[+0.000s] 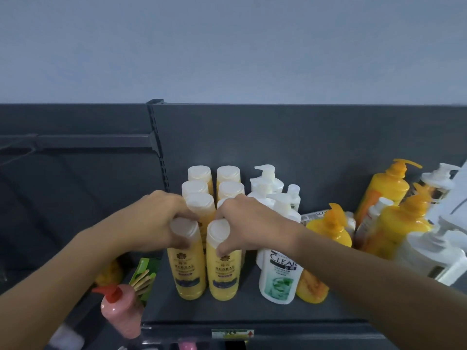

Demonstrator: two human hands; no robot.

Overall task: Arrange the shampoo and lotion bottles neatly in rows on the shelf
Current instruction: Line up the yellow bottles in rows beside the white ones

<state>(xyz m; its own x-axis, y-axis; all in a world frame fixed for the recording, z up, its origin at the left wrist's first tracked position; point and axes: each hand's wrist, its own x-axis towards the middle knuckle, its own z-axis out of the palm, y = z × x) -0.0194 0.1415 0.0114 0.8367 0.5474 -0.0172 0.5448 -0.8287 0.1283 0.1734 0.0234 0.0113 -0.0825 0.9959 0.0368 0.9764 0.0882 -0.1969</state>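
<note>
Hands on front pair: left hand (156, 218) curled round cap of near-left yellow bottle (189, 269), right hand (242, 223) pinching cap of neighbour yellow bottle (223, 271). Both upright, side by side, near edge of shelf (227, 311). Two yellow rows behind look done. Right side not yet sorted, by my read: Clear bottle (278, 276), orange pump bottles (386, 188), all jumbled.

Left hand (156, 221) covers part of the front left yellow bottle (188, 263) cap; right hand (242, 223) covers part of the front right yellow bottle (223, 266) cap and most of the next cap (221, 201) behind. Orange bottle (312, 286) half hidden by right forearm and CLEAR bottle (278, 276). White pump bottles (434, 253) at right blurred, edge-cut. Shelf tag (232, 333) unreadable. Yellow blob (111, 271) behind left forearm: cannot tell.
</note>
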